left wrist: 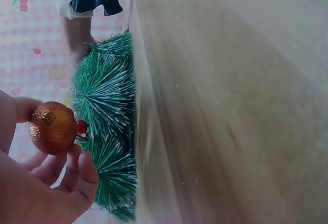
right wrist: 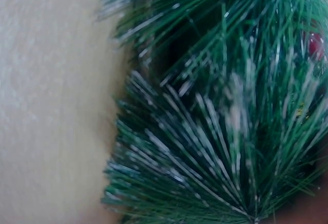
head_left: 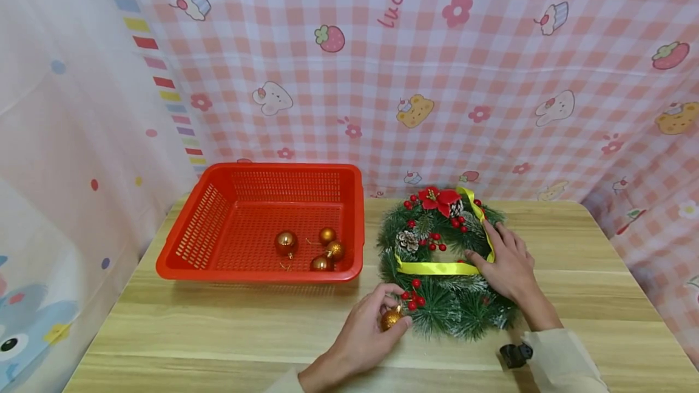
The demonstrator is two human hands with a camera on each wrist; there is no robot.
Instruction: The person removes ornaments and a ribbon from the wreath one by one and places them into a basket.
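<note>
In the head view my left hand (head_left: 367, 327) holds a gold glitter Christmas ball (head_left: 391, 319) between thumb and fingers. The ball (left wrist: 53, 128) is close to the wreath's front left edge, by some red berries (head_left: 416, 296). A green wreath (head_left: 437, 311) lies on the table, bearing a red poinsettia (head_left: 438, 200), pinecones (head_left: 407, 241) and berries. Yellow ribbon (head_left: 437, 268) crosses its middle and runs up its right side. On that right side rests my right hand (head_left: 510, 264), fingers extended over the ribbon, thumb toward the centre. Green needles (right wrist: 205, 147) fill most of the right wrist view.
A red plastic basket (head_left: 262, 276) stands left of the wreath, with several gold and copper balls (head_left: 286, 243) inside. A black object (head_left: 516, 355) is at the right sleeve. Pink checked cloth (head_left: 355, 77) hangs behind the wooden table (head_left: 246, 332).
</note>
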